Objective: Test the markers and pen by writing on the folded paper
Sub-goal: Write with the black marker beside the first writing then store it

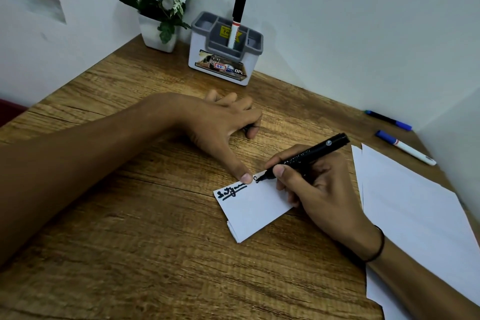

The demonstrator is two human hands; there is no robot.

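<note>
- The table (130, 228) is brown wood with a coarse streaked grain; pale matte walls close it in at the back and on the right.
- The folded paper (255, 209) is a small white rectangle of several stacked layers (the edges show at its near corner), lying askew in the middle of the table.
- Thick black script with an underline runs along its far left edge, and a fresh black curl sits beside it.
- The right hand (319, 189) has its fingers clenched round a black marker (306, 157), a slim glossy barrel whose tip touches the paper's far edge.
- The left hand (220, 122) pins the paper's far edge with its thumb; its other fingers curl over something small and dark that cannot be made out.
- Loose white sheets (415, 205) lie flat under the right forearm, reaching the table's right edge.
- A blue-capped white marker (405, 147) and a blue pen (388, 119) lie near the right wall.
- A grey-and-white plastic organiser (223, 54) at the back holds one upright black-capped marker (237, 22), beside a white pot of pale flowers (158, 8).
- The near left of the table is open.
</note>
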